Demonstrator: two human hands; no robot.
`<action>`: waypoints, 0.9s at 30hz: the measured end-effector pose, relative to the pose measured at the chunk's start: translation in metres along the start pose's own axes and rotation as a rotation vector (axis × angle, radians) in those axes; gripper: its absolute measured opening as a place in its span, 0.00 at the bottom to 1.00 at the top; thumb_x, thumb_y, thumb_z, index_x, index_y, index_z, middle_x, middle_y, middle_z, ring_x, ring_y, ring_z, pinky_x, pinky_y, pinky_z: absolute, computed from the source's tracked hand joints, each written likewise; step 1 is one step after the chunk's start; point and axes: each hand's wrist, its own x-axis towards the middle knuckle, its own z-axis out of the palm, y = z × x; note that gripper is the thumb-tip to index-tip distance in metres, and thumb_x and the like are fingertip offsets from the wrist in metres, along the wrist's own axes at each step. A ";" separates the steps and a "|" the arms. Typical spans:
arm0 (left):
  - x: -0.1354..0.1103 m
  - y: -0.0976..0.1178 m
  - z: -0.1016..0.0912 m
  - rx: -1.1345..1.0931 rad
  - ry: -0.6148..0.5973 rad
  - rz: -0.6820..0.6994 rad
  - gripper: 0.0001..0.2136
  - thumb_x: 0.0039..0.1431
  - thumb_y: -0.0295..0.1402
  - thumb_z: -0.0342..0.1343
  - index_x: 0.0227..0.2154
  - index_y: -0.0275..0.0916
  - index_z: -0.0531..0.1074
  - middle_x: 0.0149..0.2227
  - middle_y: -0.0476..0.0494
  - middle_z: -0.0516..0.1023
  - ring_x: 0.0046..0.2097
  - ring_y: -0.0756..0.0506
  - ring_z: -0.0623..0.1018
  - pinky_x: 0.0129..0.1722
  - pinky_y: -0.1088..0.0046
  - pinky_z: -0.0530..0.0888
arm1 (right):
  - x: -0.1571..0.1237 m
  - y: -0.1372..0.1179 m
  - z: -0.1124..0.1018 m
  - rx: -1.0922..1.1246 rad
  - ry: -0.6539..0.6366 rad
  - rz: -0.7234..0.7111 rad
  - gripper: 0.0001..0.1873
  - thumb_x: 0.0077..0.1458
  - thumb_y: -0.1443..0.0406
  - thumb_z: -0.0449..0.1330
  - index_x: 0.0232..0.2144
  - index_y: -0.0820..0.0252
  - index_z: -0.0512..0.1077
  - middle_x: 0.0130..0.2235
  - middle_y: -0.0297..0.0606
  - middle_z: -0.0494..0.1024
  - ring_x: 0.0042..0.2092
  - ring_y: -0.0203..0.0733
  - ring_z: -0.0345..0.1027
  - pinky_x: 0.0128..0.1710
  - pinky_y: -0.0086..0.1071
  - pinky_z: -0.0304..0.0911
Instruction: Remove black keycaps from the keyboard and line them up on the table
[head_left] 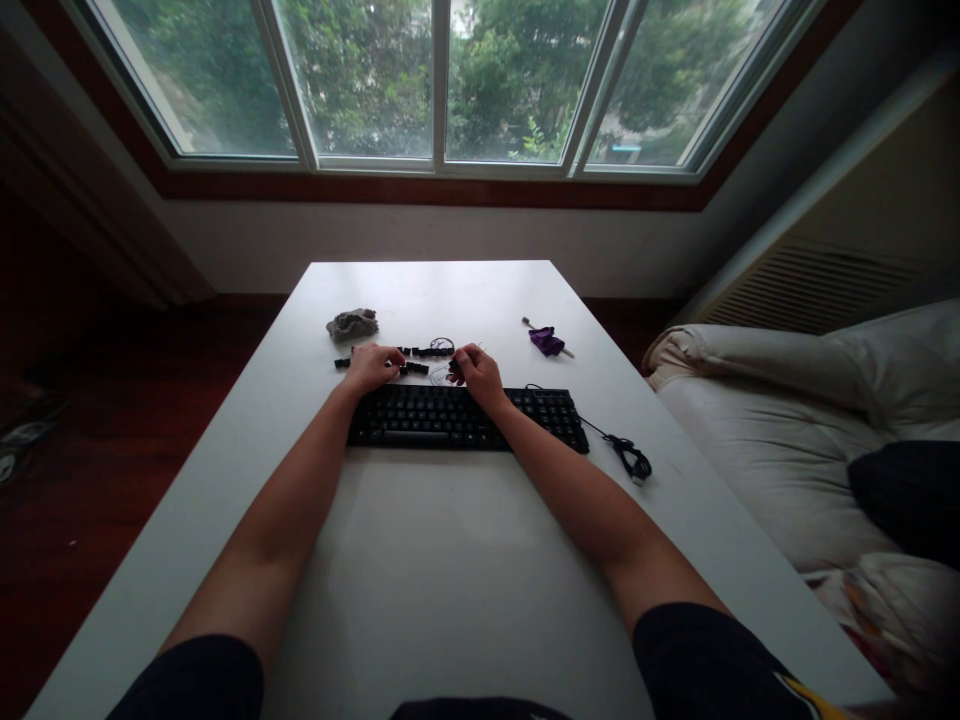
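A black keyboard lies across the white table in front of me. Behind it, loose black keycaps are set out in two rough rows. My left hand is over the left part of these rows, its fingers bent together at the keycaps; whatever is between the fingertips is hidden. Just above the keyboard's back edge, my right hand pinches a small black piece that looks like a keycap. Thin wire loops lie by the rows, close to the right hand's fingertips.
A crumpled grey cloth sits at the back left of the table. At the back right is a purple cloth around a thin stick. The keyboard's coiled cable lies to the right. Beyond the table's right edge is a sofa.
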 end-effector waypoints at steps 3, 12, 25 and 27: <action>0.000 0.000 0.000 0.026 -0.024 -0.009 0.10 0.55 0.34 0.59 0.37 0.49 0.83 0.38 0.50 0.85 0.45 0.40 0.77 0.51 0.60 0.66 | 0.000 0.000 0.000 0.007 -0.002 0.003 0.25 0.58 0.41 0.57 0.34 0.57 0.70 0.27 0.33 0.77 0.24 0.34 0.73 0.21 0.24 0.67; -0.002 0.005 -0.006 -0.006 -0.051 0.043 0.12 0.53 0.34 0.58 0.40 0.47 0.82 0.40 0.48 0.84 0.48 0.38 0.75 0.54 0.59 0.63 | 0.002 0.004 0.000 0.012 -0.001 -0.013 0.26 0.58 0.41 0.56 0.33 0.57 0.69 0.27 0.32 0.76 0.23 0.34 0.73 0.21 0.25 0.66; -0.002 0.006 -0.010 -0.073 -0.124 0.129 0.08 0.52 0.39 0.63 0.33 0.44 0.83 0.32 0.45 0.82 0.45 0.37 0.74 0.53 0.58 0.61 | 0.001 0.001 0.000 0.000 -0.001 0.007 0.26 0.58 0.41 0.56 0.34 0.57 0.70 0.26 0.33 0.76 0.24 0.34 0.73 0.22 0.25 0.67; -0.001 0.007 -0.013 -0.168 -0.087 0.144 0.09 0.53 0.40 0.64 0.33 0.44 0.83 0.32 0.44 0.83 0.43 0.39 0.75 0.50 0.60 0.64 | 0.001 0.001 0.000 0.003 -0.002 0.010 0.26 0.58 0.41 0.56 0.35 0.58 0.70 0.26 0.33 0.76 0.24 0.34 0.73 0.22 0.25 0.67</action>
